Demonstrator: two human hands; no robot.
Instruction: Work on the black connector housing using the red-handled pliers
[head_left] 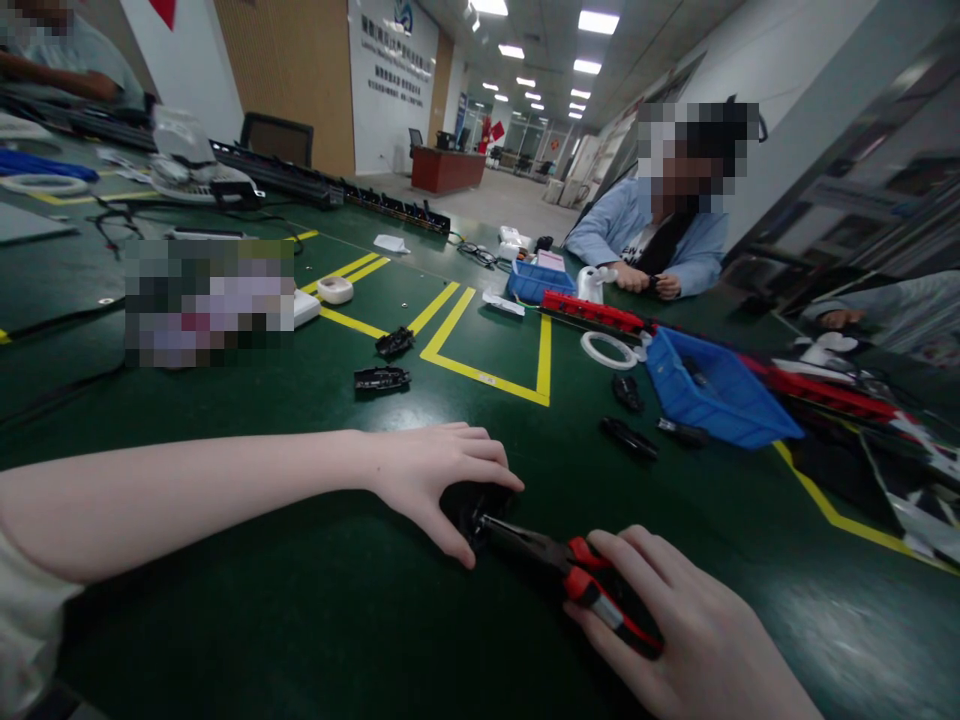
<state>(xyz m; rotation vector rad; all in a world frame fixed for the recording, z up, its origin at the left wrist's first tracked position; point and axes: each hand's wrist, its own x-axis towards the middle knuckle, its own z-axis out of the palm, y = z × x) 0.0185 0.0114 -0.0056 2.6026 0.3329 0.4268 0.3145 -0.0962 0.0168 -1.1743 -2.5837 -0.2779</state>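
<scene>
My left hand (439, 475) curls around a small black plastic part (466, 505), holding it down on the green table. The fingers and palm cover much of that part. In my right hand (675, 620) are needle-nose pliers (581, 575) with red and black handles. Their narrow jaws point left and meet the black part between my left thumb and forefinger. Whether the jaws grip anything is too small to tell. Beyond my left hand lie two black plastic housings (382, 379), one behind the other.
To the right, several black parts (628, 438) lie beside a blue bin (724, 390). A white ring (607, 350) and a long red strip (592, 312) are farther back. Yellow tape (487, 378) marks the table (285, 620). Across it sits a person (645, 235) handling a small dark object.
</scene>
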